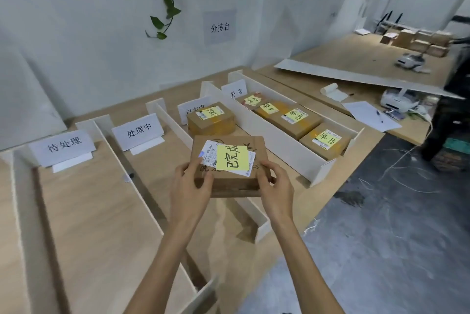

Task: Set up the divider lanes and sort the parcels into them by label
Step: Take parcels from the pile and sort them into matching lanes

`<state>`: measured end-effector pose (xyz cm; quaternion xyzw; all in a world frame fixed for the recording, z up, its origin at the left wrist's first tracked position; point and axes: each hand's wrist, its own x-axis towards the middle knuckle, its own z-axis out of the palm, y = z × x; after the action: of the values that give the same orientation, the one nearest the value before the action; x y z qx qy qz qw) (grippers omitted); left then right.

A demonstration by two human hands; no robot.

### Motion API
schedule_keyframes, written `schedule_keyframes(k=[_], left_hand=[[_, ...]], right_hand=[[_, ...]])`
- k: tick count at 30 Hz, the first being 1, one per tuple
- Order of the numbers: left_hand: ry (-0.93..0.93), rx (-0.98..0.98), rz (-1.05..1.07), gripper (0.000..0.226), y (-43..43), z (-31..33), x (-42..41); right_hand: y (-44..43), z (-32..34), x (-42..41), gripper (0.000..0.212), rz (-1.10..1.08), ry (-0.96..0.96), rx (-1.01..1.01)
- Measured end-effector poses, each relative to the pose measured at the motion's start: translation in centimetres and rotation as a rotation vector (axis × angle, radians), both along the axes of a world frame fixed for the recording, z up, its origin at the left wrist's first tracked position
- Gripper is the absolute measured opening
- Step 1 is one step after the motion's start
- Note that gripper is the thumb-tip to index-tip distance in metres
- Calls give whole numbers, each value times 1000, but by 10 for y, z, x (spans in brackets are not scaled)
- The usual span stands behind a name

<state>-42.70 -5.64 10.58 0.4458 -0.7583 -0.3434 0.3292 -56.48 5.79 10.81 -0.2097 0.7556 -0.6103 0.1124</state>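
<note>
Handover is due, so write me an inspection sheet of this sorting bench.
Surface: wooden bench, white dividers standing as lanes.
Job's things: held parcel noted 已完成; another parcel in the lane beyond it; four parcels in the 异常 lane.
Clutter: paper sheet, pen, printer, paper roll.
Grips: left grip and right grip both hold the held parcel's near corners.
Cables: thin white cord trailing onto the floor.
Surroundings: wall sign, hanging plant, more boxes on the far bench.

four parcels in rightmost lane
</note>
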Motion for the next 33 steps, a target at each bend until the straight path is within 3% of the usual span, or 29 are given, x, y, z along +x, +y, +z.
schedule_keyframes(k=[12,24,33], left_hand=[[-31,95,225,45,14,-22,-162],[9,259,374,49,-62,-88,-255],[-36,391,473,50,-137,-135,-295]], right_hand=[[-33,-19,-193,23,289,55,102],[-141,-73,-295,23,515,44,234],[-242,-113,-329,35,626,37,430]])
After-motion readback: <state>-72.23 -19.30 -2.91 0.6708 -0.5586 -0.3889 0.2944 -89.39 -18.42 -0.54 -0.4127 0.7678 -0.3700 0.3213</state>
